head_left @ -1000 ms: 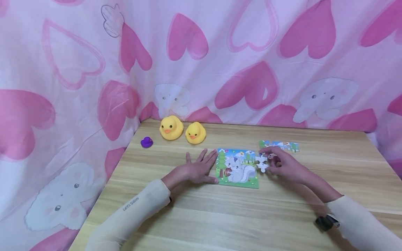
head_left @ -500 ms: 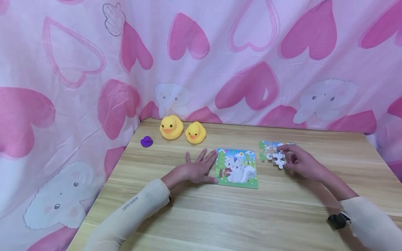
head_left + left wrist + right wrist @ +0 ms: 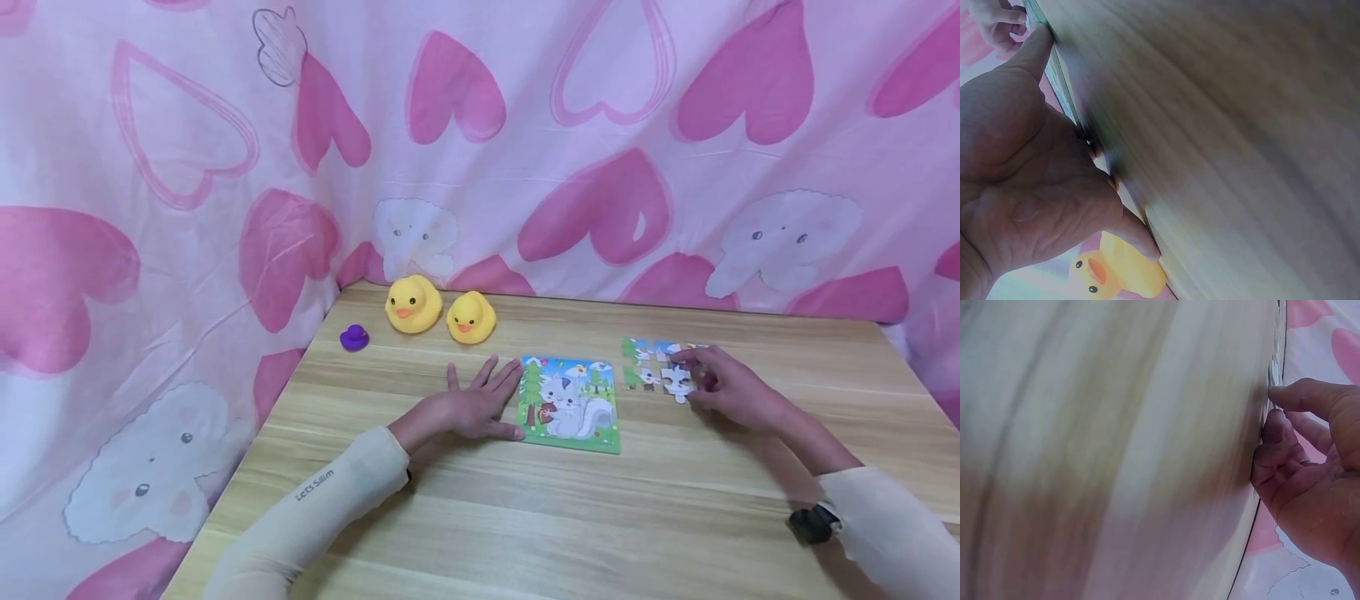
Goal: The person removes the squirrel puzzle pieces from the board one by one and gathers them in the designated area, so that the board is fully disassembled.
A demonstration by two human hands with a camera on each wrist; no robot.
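Puzzle (image 3: 642, 350), partly joined: we find it on the right half of the tabletop (image 3: 480, 533), just right of a picture card and partly covered by a hand.

Going from the left, we note a small purple duck (image 3: 355, 337), then a large yellow duck (image 3: 413, 304) and a smaller yellow duck (image 3: 472, 317), all well apart from the work. Next comes the left hand (image 3: 476, 410), fingers straight and spread, their tips touching the left edge of the picture card (image 3: 570, 400); the thumb lies at its lower left corner. The hand grips nothing.

To the right of the card, we see open space among the joined pieces. At the puzzle's near side, the right hand (image 3: 723, 387) pinches a puzzle piece (image 3: 678, 383) between thumb and forefinger, the other fingers curled beneath. We cannot tell whether this piece is seated or merely rests against its neighbours.

In our judgement, the step in hand is fitting that piece. We recommend matching its print to the card, squaring its knobs to the sockets before pressing, and pushing straight down. A sideways shove could shift the joined pieces; the left hand would serve better bracing them.
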